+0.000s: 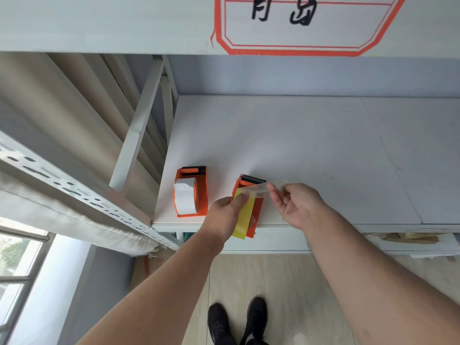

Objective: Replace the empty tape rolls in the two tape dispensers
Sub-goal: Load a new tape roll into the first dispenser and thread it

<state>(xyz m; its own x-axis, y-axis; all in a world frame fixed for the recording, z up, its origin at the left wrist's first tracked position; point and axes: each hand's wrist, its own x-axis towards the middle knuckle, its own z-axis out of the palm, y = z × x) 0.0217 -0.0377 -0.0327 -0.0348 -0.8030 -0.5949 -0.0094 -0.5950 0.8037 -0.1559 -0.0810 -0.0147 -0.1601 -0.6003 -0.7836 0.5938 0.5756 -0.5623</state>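
My left hand (225,217) clamps the yellow tape roll (245,217) seated in the right orange dispenser (250,195) at the shelf's (323,150) near edge. My right hand (297,204) pinches the clear tape end (258,189), drawn rightward beside the serrated blade (252,179). Just left stands the second orange dispenser (199,192), holding a white roll (185,199). My black shoes (237,322) are on the floor below.

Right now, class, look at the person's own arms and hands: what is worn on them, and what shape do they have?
Both arms are bare from the bottom of the picture to the fingertips: no sleeves, gloves, watch, bracelets or rings can be seen. The left hand and right hand each end a long forearm that widens toward the camera. Lower down, the person wears black shoes.
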